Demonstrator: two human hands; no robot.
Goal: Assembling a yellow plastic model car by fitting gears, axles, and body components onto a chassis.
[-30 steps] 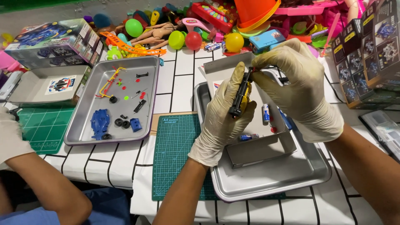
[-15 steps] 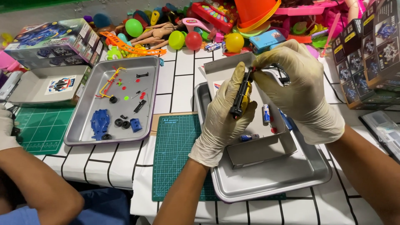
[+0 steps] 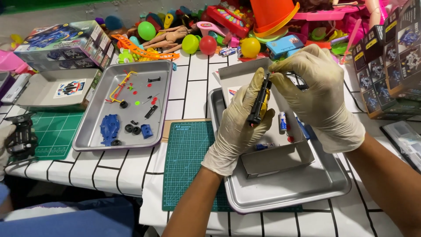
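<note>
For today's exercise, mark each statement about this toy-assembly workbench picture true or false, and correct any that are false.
1. Both hands wear pale gloves. True: left hand, right hand.
2. The left hand holds a black and yellow toy chassis. True.
3. The blue car body lies in the right metal tray. False: it lies in the left metal tray.
4. The green cutting mat is under the hands' tray. True, partly.
5. The open cardboard box sits on the floor. False: it sits inside the right metal tray.

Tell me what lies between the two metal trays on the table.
In the head view, between the left tray and the right tray lie a green cutting mat and bare striped tablecloth.
</note>
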